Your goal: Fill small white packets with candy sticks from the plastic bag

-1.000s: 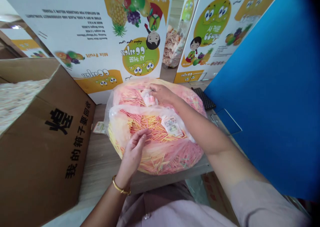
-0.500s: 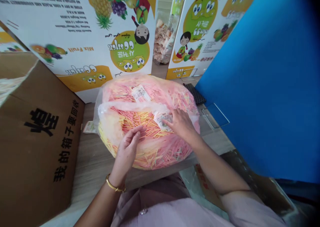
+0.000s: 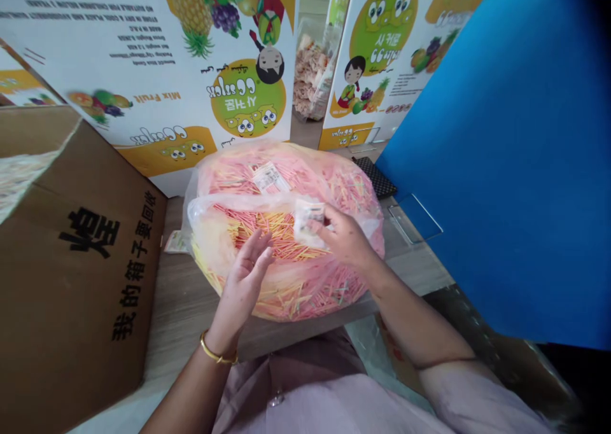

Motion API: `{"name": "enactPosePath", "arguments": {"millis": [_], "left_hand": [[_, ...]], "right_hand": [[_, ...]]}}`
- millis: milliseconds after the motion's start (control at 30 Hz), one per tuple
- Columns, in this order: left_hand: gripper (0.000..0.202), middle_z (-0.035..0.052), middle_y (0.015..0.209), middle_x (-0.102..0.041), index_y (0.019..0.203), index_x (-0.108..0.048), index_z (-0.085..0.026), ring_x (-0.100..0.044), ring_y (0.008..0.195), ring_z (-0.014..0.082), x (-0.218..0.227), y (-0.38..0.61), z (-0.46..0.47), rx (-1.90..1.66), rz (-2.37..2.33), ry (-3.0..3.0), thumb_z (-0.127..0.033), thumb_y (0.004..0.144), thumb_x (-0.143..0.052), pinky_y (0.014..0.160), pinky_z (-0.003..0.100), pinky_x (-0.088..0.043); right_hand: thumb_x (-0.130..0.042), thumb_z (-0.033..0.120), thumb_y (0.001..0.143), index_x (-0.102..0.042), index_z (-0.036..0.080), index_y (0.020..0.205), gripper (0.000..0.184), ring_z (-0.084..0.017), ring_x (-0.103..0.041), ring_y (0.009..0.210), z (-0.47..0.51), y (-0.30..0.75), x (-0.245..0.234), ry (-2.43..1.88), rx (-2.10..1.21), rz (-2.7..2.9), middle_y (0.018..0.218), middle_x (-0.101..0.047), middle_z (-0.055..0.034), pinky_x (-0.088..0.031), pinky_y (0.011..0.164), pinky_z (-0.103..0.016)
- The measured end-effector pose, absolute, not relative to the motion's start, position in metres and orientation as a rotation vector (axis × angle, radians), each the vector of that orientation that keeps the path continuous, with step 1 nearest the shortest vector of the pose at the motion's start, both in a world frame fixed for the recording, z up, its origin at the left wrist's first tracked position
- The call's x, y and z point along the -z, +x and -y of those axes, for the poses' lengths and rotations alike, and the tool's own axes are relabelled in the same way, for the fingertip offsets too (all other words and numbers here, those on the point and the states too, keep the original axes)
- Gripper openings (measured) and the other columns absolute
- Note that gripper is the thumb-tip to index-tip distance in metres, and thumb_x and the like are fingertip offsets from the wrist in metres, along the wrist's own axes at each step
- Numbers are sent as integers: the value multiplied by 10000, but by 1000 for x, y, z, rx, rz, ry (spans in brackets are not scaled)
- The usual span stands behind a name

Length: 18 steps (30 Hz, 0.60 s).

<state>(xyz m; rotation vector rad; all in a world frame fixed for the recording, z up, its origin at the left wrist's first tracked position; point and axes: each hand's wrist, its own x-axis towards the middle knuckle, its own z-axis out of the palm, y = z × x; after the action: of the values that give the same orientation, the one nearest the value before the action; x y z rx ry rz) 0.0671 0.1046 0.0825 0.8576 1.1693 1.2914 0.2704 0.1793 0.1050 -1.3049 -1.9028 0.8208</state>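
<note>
A large clear plastic bag [image 3: 296, 294] lies open in front of me, full of thin pink and yellow sticks [image 3: 279, 227]. My right hand [image 3: 347, 235] pinches a small white printed packet [image 3: 305, 223] over the bag's opening; the packet is slightly blurred. My left hand [image 3: 245, 273] is held above the near left part of the opening, fingers apart, with nothing in it. Another printed packet [image 3: 271, 177] lies on the far side of the bag, behind a fold of plastic.
To the left stands a brown cardboard box [image 3: 90, 281]. White printed cartons [image 3: 157, 109] line the back, with a clear container [image 3: 312, 71] between two of them. At right are a blue panel [image 3: 501, 167], a wire frame [image 3: 417, 219] and a dark patterned object [image 3: 375, 176]. One packet [image 3: 176, 242] lies left of the bag.
My right hand has lifted the packet slightly from the sticks and tilted it. My left hand's fingers have spread and risen a little. The view has shifted slightly.
</note>
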Motion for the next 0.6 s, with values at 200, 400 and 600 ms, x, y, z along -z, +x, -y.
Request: {"name": "enactPosePath", "arguments": {"millis": [200, 400, 600], "left_hand": [[321, 31, 1008, -752, 1031, -759, -198, -596, 678, 115, -81, 51, -101, -1247, -1280, 932, -462, 849, -756, 561, 209, -510], [317, -28, 757, -663, 925, -697, -192, -479, 517, 69, -72, 29, -89, -1375, -1339, 779, -441, 779, -827, 418, 168, -379], [318, -34, 726, -645, 939, -689, -195, -553, 514, 92, -65, 32, -81, -1323, -1329, 788, -461, 808, -803, 433, 188, -411]], "right_hand": [[-548, 399, 983, -638, 195, 922, 232, -156, -595, 784, -184, 223, -94, -1040, -1174, 2086, 857, -670, -4, -415, 723, -276], [-487, 272, 1020, -704, 180, 990, 238, -233, -662, 982, -222, 182, -86, -1185, -735, 2438, 1071, -737, -96, -446, 834, -332], [-460, 62, 935, -695, 91, 1108, 293, -336, -619, 1138, -233, 130, -81, -1288, -566, 2504, 1180, -697, -226, -441, 1018, -452]]}}
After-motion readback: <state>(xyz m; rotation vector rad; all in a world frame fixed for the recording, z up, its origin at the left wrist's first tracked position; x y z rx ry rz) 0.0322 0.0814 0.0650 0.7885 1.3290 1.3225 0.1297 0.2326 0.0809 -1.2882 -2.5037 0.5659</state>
